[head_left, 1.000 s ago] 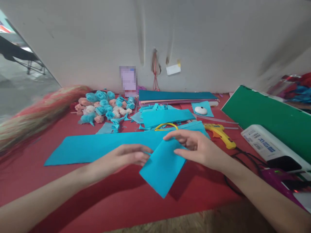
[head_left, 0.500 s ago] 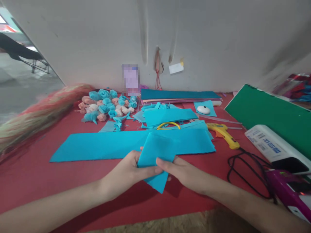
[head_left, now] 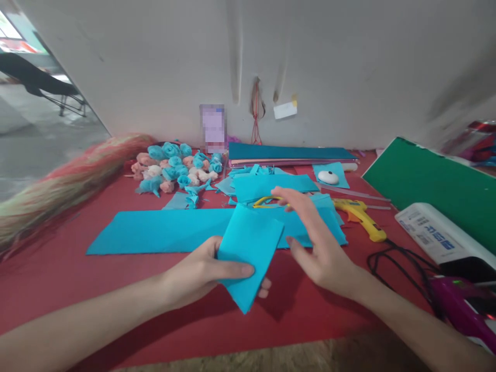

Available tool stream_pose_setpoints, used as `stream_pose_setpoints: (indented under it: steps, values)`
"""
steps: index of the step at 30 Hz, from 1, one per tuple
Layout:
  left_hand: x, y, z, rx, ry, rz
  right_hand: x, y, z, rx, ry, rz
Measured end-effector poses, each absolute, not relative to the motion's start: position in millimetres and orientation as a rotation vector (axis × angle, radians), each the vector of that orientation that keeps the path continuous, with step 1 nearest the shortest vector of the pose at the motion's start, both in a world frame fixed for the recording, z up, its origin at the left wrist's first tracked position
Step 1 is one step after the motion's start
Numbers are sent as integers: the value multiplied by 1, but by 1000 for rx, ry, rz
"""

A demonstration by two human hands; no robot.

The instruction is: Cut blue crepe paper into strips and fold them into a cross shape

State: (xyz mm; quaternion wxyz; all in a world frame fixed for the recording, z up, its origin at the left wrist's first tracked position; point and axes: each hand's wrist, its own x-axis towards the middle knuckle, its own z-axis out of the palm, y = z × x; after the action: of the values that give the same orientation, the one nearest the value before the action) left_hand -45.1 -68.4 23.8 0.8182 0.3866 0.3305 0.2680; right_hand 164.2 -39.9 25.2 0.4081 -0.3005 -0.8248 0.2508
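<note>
My left hand [head_left: 209, 266] grips a folded piece of blue crepe paper [head_left: 251, 243], thumb on top and fingers underneath. To its right, my right hand [head_left: 320, 248] is raised with fingers apart and holds nothing. Its fingertips are near the yellow handle of a pair of scissors [head_left: 267, 200], whose blades are hidden by paper. Behind both hands a long blue crepe paper strip [head_left: 163, 232] lies flat on the red tabletop [head_left: 155, 315]. Farther back sits another folded blue piece [head_left: 271, 185] among blue scraps.
Blue, pink and white paper flowers [head_left: 176, 168] are heaped at back left. A yellow glue gun [head_left: 360, 217] lies to the right, its black cord running beside a white power strip [head_left: 430, 232]. A green board [head_left: 430, 181] leans behind. A white round gadget [head_left: 328, 177] rests on blue paper.
My right hand has let go of the folded crepe paper and moved up and right, its fingers spreading. The left hand still holds the paper. The view has shifted slightly.
</note>
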Motion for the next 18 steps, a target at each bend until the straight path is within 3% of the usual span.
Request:
stream_pose_setpoints:
  steps: [3,5,10,13,18]
  values:
    - [-47,-66,22,802,634,455,166,-46,31,-567,-2403,-24]
    - [-49,-62,21,852,650,403,167,-47,38,-468,-2521,-128]
    - [-58,-47,28,1162,922,496,165,-46,45,-690,-2629,277]
    - [-56,-47,38,1445,970,383,160,-47,40,-897,-2592,582]
    - [-42,-56,37,1901,1144,249,153,-44,33,-1024,-2464,743]
